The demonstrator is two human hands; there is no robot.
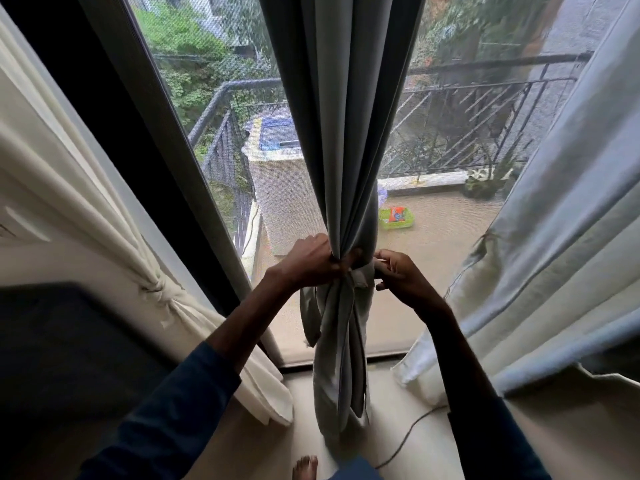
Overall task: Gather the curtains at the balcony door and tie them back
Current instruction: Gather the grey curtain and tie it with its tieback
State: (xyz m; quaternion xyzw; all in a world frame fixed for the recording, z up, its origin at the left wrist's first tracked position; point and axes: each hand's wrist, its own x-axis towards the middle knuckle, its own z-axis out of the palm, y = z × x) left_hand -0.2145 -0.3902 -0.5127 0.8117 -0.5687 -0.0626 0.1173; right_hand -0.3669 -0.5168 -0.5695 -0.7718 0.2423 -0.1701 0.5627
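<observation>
Head view, left to right: cream curtain (157,292) already knotted by the frame (114,133). Hold the grey curtain (341,133) cinched at mid-door while pulling the loose end snug through the knot (358,277). Grip: left hand (311,263) clenched round the bunch; right hand (401,275) pinching the wrap's end; pale curtain (554,237) untied.

Daylight comes in through a meshed sliding balcony door with a dark frame (187,188). Outside, a black metal railing (485,84) borders a tan balcony floor (443,244), with green trees (187,57) beyond. A top-loading washing machine (280,188) stands at the left, a green basket (396,218) lies near it, and a potted plant (485,187) sits by the railing. Indoors, a cable (405,438) trails across the pale floor (398,393).
</observation>
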